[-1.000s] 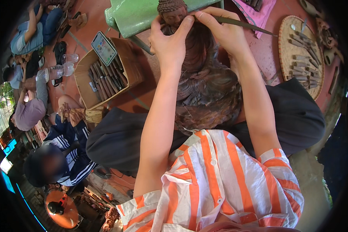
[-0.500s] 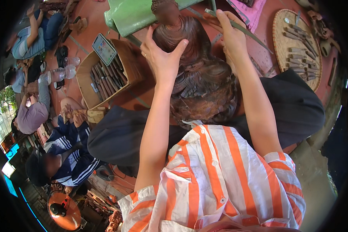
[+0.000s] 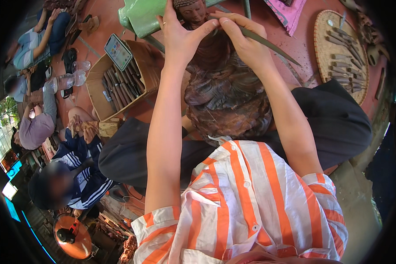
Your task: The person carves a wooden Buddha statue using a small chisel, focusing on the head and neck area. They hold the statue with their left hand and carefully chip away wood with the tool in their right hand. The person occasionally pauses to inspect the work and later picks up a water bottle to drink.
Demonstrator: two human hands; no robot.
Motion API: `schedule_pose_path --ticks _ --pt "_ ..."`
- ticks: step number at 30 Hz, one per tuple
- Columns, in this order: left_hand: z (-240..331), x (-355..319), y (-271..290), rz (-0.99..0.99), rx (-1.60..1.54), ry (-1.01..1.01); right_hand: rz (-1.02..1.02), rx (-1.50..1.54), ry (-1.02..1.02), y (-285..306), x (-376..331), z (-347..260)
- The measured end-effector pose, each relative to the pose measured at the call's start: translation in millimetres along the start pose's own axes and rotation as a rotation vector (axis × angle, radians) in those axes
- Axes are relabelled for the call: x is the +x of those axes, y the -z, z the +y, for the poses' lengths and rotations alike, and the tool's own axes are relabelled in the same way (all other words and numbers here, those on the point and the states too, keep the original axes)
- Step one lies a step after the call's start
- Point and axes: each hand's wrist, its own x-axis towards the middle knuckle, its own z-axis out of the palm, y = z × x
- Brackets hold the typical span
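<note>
Brown wooden statue (image 3: 224,88) standing upright in the lap, head at the top edge against a green chair (image 3: 143,17). Left hand (image 3: 180,37) wrapped around the statue's shoulder, thumb reaching across to the blade. Right hand (image 3: 244,42) closed in a tight grip on a long carving chisel (image 3: 268,44), tip at the neck. Cardboard box of chisels (image 3: 119,86) at left; round woven tray (image 3: 341,53) of tools at right on the red floor.

Reddish tiled floor (image 3: 295,48), green plastic chair (image 3: 143,17), daylight at left.
</note>
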Motion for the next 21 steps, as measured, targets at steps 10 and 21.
schedule_pose_path --ticks 10,21 --pt "-17.1 17.0 14.7 -0.233 -0.235 0.089 -0.032 -0.124 -0.044 -7.9 6.0 -16.1" --pt "-18.2 15.3 10.9 -0.154 -0.107 0.102 0.009 0.051 0.032 -12.7 4.3 6.1"
